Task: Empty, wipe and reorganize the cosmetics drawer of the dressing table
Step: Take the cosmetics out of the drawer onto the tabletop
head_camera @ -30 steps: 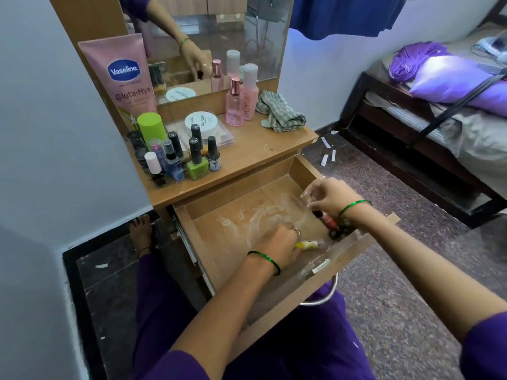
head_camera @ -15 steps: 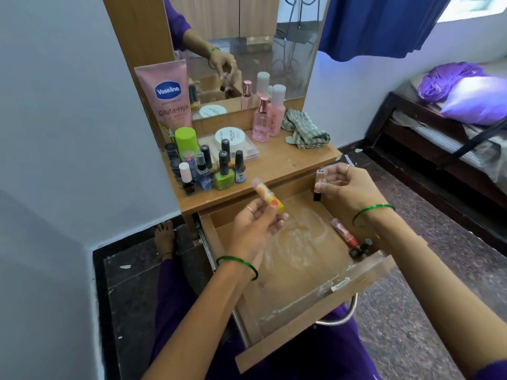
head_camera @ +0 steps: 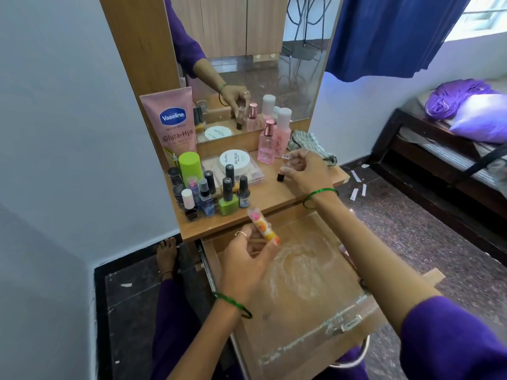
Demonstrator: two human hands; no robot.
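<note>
Between the thumb and fingertips of the left hand (head_camera: 248, 259) is a small tube (head_camera: 262, 227) with orange, pink and yellow print; the fingers are closed on its lower end and it points up and to the left, over the back part of the open drawer (head_camera: 310, 322). Below these fingers the drawer bottom is bare wood with white powdery smears. Just right of the right forearm, at the drawer's right wall, a small pink item shows only partly.

The right hand (head_camera: 307, 171) is over the tabletop (head_camera: 274, 198). Its fingertips pinch a small clear bottle (head_camera: 282, 167) with a black base, which stands upright on the wood. Just behind these fingers are two pink bottles (head_camera: 270, 141) and a striped cloth (head_camera: 307, 142). Left of the fingers are a white jar (head_camera: 234, 160) and a group of nail polishes (head_camera: 216, 193), well apart from the hand.
</note>
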